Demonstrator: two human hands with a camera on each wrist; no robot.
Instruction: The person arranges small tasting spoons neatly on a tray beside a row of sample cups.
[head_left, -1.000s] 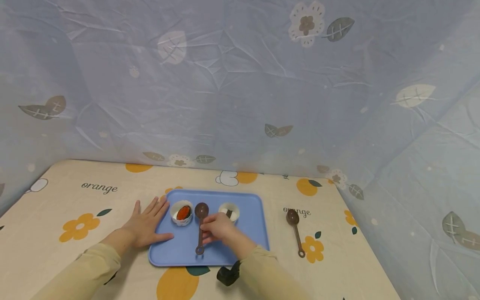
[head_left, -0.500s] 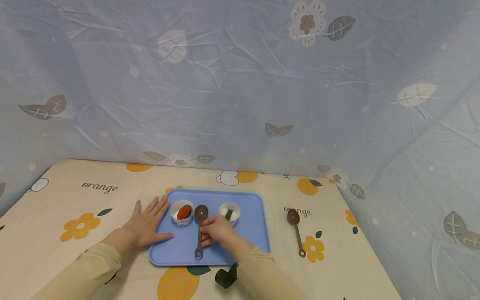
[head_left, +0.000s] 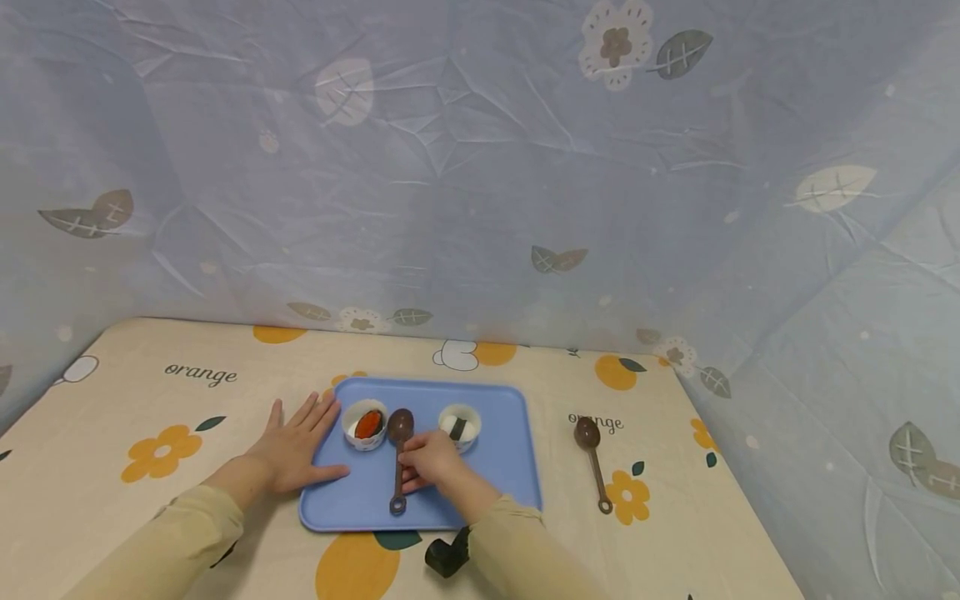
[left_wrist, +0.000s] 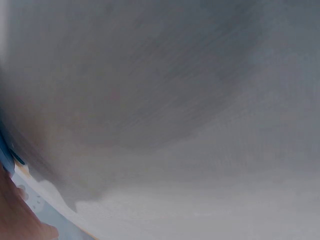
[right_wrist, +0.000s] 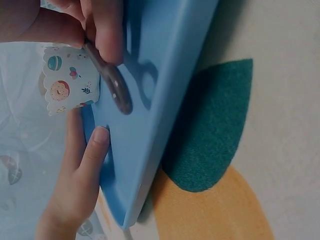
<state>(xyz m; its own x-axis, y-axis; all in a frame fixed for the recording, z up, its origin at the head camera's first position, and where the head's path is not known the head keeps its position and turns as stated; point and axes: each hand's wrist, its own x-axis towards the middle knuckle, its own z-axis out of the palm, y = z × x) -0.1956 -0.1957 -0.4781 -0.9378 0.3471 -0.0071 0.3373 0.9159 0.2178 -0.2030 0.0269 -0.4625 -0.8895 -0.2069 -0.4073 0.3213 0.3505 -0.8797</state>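
My right hand (head_left: 435,460) pinches the handle of a brown spoon (head_left: 401,425) over the blue tray (head_left: 498,475). In the right wrist view the spoon's handle end (right_wrist: 117,90) stands a little above the tray and casts a shadow on it. My left hand (head_left: 292,450) lies flat with spread fingers on the tray's left edge, thumb over the rim. Left of the spoon is a paper cup (head_left: 352,437) holding a red-orange sushi piece (head_left: 368,424). Right of it, a second cup (head_left: 471,413) holds a white piece with a dark band (head_left: 458,428).
Another brown spoon (head_left: 587,433) lies on the patterned tablecloth (head_left: 555,550) right of the tray. A pale blue curtain (head_left: 480,200) hangs behind the table and along its right side. The left wrist view shows mostly blurred cloth.
The right hand and the spoon it holds have shifted very slightly to the left. My left hand, the tray and both cups stay in place.
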